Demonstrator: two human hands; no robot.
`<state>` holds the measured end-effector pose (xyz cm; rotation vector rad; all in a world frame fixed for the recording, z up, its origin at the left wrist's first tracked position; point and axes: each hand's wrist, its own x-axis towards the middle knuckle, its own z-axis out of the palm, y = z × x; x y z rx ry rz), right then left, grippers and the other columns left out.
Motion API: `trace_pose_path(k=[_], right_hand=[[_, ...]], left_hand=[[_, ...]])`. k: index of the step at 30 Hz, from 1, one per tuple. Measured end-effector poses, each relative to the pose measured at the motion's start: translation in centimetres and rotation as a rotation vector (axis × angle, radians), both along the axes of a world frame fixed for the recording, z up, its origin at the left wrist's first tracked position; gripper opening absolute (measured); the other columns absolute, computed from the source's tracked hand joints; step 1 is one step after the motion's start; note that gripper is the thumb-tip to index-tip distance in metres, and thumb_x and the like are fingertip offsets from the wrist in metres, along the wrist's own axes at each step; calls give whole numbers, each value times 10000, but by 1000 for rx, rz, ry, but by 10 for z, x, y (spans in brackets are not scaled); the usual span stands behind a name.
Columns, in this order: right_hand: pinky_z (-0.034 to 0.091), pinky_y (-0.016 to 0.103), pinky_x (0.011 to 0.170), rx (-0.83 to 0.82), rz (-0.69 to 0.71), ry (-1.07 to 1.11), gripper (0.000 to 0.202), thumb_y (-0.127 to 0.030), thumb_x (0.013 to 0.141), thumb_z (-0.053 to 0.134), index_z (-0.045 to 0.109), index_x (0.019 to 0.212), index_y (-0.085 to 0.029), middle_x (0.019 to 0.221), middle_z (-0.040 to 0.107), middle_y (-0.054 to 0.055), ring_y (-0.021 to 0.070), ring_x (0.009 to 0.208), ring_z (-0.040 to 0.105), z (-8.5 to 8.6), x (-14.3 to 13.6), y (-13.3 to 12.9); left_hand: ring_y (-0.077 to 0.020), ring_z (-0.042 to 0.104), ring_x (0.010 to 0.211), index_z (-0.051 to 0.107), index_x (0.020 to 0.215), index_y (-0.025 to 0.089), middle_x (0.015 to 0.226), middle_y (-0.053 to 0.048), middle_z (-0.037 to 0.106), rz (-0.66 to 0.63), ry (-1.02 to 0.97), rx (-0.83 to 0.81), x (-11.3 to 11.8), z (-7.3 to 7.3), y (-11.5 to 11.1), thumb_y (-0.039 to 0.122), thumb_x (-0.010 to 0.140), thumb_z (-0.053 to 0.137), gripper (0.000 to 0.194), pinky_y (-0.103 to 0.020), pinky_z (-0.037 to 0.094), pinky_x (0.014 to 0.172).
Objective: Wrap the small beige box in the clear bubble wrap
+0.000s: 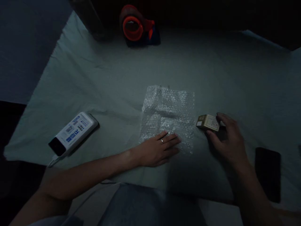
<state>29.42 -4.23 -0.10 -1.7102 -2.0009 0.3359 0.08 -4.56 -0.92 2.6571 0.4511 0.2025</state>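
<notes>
A sheet of bubble wrap (168,106) lies spread on the pale cloth. My left hand (157,149), a ring on one finger, rests flat on its lower edge with the fingers stretched out. To the right of the sheet, my right hand (229,138) grips a small gold and cream cardboard box (210,122) between thumb and fingers at its right end. The box is tilted, with a printed label face turned up. It is apart from the bubble wrap.
An orange and blue tape dispenser (136,28) stands at the back. On the left lies a white device (74,133) with blue print and a cable. A dark phone-like slab (268,174) lies at the right by my forearm. The cloth (113,84) is slightly wrinkled.
</notes>
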Motion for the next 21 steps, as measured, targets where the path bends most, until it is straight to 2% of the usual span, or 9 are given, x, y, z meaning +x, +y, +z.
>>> trace_pose_path(k=[4,7,9,10,14,18,21], right_hand=[[475,519,935,22,-18,26,411,-285,831,600,524,1233,-254,1198,591,125,314,1117,564,11,-4,5],[504,487,903,111,-47,105,380,-234,799,641,554,1168,-254,1189,594,122,304,1109,571,23,-24,9],[519,460,888,86,36,180,358,-208,812,619,541,1158,-250,1204,581,115,283,1128,561,28,-46,12],[514,456,901,60,137,201,346,-198,822,603,531,1157,-247,1193,588,111,271,1129,561,28,-57,14],[476,456,965,31,334,218,314,-140,849,537,509,1151,-220,1199,586,123,241,1144,551,14,-93,22],[473,474,966,26,371,197,305,-150,855,531,499,1152,-212,1208,575,134,244,1154,541,-2,-104,28],[470,474,965,13,389,179,315,-153,856,525,491,1163,-212,1224,565,139,246,1162,535,-4,-103,30]], left_hand=[[-262,314,1393,495,1304,127,1462,-110,409,8,-2,32,2,0,-3,239,967,378,374,-415,281,1143],[-248,340,1380,501,1294,127,1448,-96,433,6,-5,38,4,-1,-5,242,980,343,370,-393,298,1138],[-247,338,1380,499,1293,130,1447,-98,433,17,-6,31,5,-1,-6,256,980,349,369,-401,297,1138],[-246,341,1378,500,1290,132,1445,-100,435,24,-6,30,5,-1,-6,258,978,356,366,-404,299,1137],[-254,362,1361,506,1284,127,1419,-108,459,25,-19,33,7,-2,-5,252,972,369,363,-397,303,1130],[-261,395,1328,507,1278,114,1355,-108,513,19,-38,22,8,-1,-3,236,959,389,361,-397,301,1127],[-264,405,1316,526,1246,101,1336,-132,520,11,-63,-11,7,2,0,226,940,414,350,-393,314,1120]])
